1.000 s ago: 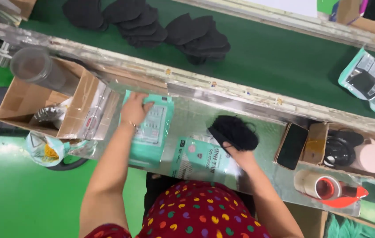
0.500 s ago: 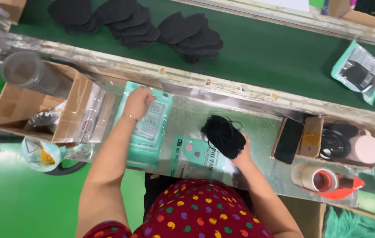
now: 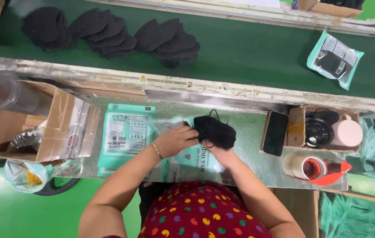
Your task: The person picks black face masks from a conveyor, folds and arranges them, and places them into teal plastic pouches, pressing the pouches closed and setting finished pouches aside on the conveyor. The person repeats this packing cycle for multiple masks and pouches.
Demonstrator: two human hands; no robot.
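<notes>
Both hands meet at the middle of the metal surface (image 3: 249, 132). The left hand (image 3: 176, 139) is closed, pinching the left end of a stack of black masks (image 3: 216, 131) together with the mouth of a teal pouch (image 3: 187, 158) that lies flat under the wrists. The right hand (image 3: 223, 154) grips the same stack from below; the masks cover most of its fingers, so the exact hold cannot be told. Thin ear loops stick up from the bundle toward 12 o'clock.

At 9 o'clock from the hands, just beside them, lies a pile of flat teal pouches (image 3: 125, 136) with printed labels. Further out at 9 o'clock sits an open cardboard box (image 3: 50, 123) holding clear plastic. At 3 o'clock a dark phone (image 3: 275, 133) lies flat, and past it stands a small carton (image 3: 297, 128) holding a pink cup (image 3: 347, 133). A tape dispenser (image 3: 311, 167) rests at 4 o'clock.

At 12 o'clock, beyond the surface's rail, the green conveyor belt (image 3: 249, 53) carries loose stacks of black masks (image 3: 108, 33) toward 11 o'clock and one filled pouch (image 3: 334, 57) at 2 o'clock.
</notes>
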